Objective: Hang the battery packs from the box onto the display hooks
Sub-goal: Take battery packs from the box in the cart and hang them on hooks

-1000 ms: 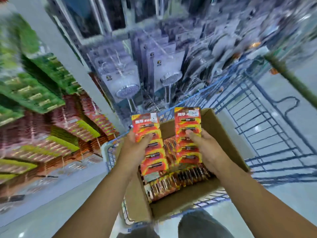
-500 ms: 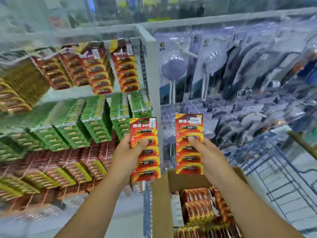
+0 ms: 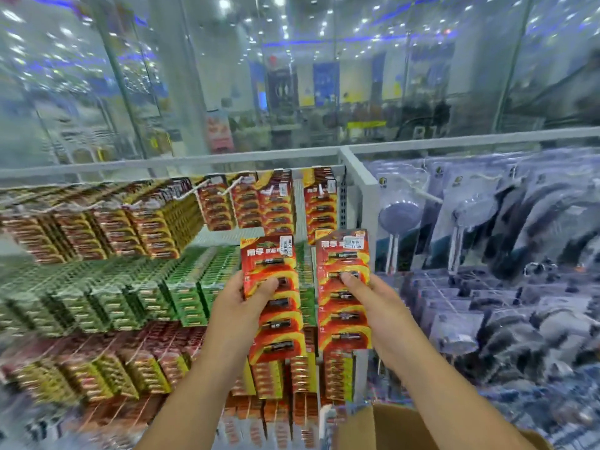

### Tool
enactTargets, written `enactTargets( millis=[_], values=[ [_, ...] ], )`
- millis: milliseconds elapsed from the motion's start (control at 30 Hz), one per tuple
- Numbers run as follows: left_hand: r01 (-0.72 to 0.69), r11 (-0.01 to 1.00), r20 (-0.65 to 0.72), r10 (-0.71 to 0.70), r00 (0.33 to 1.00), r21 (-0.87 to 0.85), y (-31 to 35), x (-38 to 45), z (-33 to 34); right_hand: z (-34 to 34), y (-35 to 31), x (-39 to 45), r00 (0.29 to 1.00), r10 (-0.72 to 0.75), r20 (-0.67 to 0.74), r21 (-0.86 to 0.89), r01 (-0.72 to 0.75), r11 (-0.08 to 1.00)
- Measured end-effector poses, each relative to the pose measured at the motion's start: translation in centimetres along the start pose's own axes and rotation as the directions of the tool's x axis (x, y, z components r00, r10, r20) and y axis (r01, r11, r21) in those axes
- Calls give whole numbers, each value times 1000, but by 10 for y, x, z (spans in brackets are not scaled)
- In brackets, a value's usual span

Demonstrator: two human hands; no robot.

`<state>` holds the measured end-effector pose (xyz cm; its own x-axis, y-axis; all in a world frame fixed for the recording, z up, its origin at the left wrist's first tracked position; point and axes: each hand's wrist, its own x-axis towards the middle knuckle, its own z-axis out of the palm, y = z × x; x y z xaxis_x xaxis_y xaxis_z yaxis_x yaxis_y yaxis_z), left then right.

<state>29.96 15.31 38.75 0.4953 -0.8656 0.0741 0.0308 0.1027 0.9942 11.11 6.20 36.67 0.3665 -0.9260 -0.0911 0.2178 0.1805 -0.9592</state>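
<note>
Head view: Two bare forearms reach up from the bottom of the frame toward a store display. The left hand [image 3: 238,306] grips a long red-and-yellow strip of carded battery packs [image 3: 274,297], thumb pressed across its front and fingers curled behind, at centre frame. The right hand [image 3: 373,297] grips a second, matching red-and-yellow battery strip [image 3: 344,287] just to the right, thumb on its face. The two strips hang upright side by side, close together, neither on a hook.

Behind them, the white metal display rack [image 3: 352,177] carries rows of hanging red-and-gold battery cards [image 3: 276,206] across the upper middle, green battery cards [image 3: 136,290] at centre left, and more red and yellow-green cards [image 3: 107,368] at lower left. White display hooks [image 3: 186,194] jut out above the upper row. At the right of the frame hang clear blister packs of chrome shower heads [image 3: 401,219]. The brown cardboard box [image 3: 399,427] shows its rim at the bottom right, between the forearms; its contents are out of sight. Blurred shop lights fill the top.
</note>
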Motion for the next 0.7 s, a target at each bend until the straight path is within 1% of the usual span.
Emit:
enactTargets(
  millis=[100, 233, 367, 567, 700],
  values=[
    [-17, 1000, 9, 17, 1000, -14, 12, 21, -8, 22, -14, 16, 1000, -12, -6, 2, 12, 1000],
    [-40, 999, 28, 40, 999, -6, 21, 55, -14, 46, -31, 40, 995, -68, -66, -38, 66, 997],
    [-13, 1000, 63, 15, 998, -25, 26, 93, -14, 58, -44, 67, 986, -110, -126, -85, 99, 991],
    [-8, 1000, 101, 11, 995, -30, 16, 146, -9, 61, -42, 101, 974, -97, -205, -86, 80, 993],
    [28, 999, 111, -24, 994, -28, 7, 173, -8, 62, -39, 117, 966, -87, -242, -84, 68, 994]
  ],
)
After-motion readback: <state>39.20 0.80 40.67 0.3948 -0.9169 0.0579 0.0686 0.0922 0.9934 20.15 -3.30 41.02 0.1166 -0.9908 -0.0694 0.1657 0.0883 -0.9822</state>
